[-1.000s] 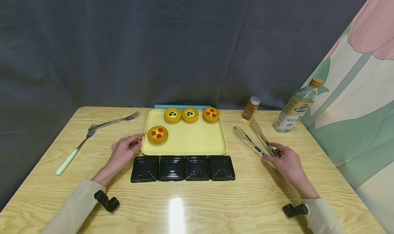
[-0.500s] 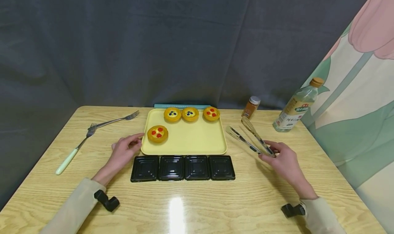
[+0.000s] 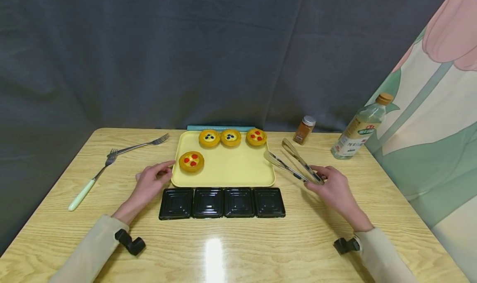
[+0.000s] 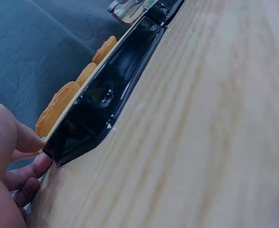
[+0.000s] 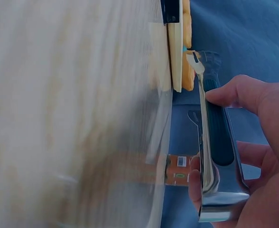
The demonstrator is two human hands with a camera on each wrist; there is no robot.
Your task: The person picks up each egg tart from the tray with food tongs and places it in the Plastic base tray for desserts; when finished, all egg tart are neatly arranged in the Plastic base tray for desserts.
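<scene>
**Tongs gripped at right, tray edge steadied at left**

Right hand [image 3: 335, 190]: fingers curled round the handle end of metal tongs [image 3: 292, 164], blades parted and aimed forward-left, tips reaching the near right corner of the yellow tray [image 3: 238, 171]. Held clear of the wooden table [image 3: 238, 250], presumably for ready reach.

Left hand [image 3: 149, 183]: loosely spread, holding nothing, fingertips at the tray's left edge, likely to brace it. Nearest tart: red-topped fruit tart [image 3: 191, 161], just right of those fingertips. Three more tarts [image 3: 230, 137] along the far rim.

Between both hands: four black plastic containers [image 3: 222, 202], touching in a row against the tray's near edge. Two forks [image 3: 112, 159] left of the left hand; spice jar [image 3: 303, 130] and oil bottle [image 3: 359, 128] beyond the right.
</scene>
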